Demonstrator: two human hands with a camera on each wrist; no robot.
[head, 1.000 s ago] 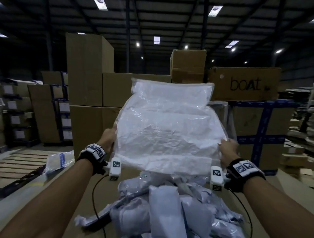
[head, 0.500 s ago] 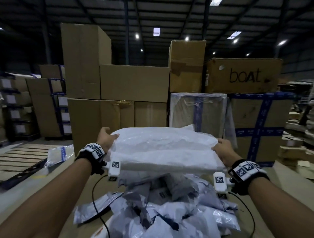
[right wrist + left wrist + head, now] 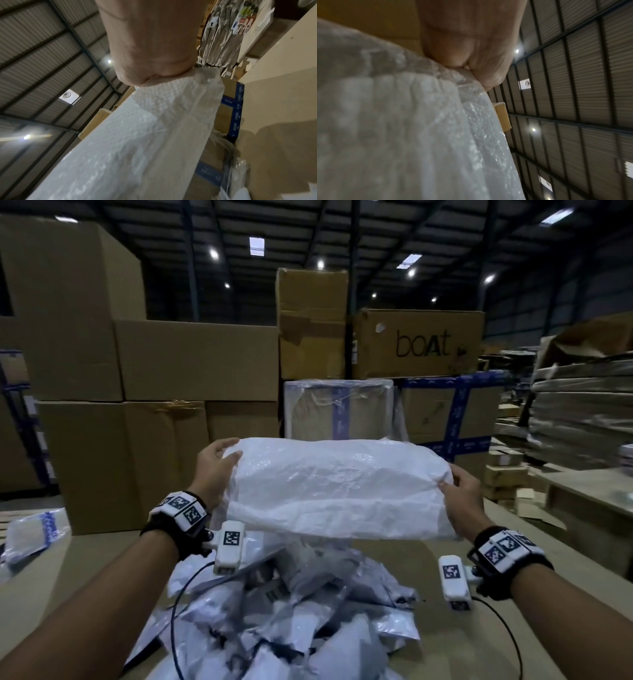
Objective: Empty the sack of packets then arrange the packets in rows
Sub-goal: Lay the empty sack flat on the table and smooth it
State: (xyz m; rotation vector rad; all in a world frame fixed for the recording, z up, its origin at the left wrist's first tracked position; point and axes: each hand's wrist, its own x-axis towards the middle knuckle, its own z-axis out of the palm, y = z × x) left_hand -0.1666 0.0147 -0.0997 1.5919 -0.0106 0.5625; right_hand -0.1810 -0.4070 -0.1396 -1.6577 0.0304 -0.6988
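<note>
Head view, nearest first: the packets [image 3: 291, 614] lie in a loose heap on the desk [image 3: 565, 546], unsorted, just under the sack [image 3: 335, 491]. Both hands hold it above that heap, the left hand [image 3: 214, 470] curled round its left end and the right hand [image 3: 462, 498] pinching its right end, probably so anything left inside drops onto the pile. The sack looks slack and empty, its long axis running left to right, with stacked cardboard boxes [image 3: 198, 361] behind it.

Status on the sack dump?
Left hand and right hand each grip an end of the sack. Sack held above the packets, heaped, not in rows. Nothing obstructing.
</note>
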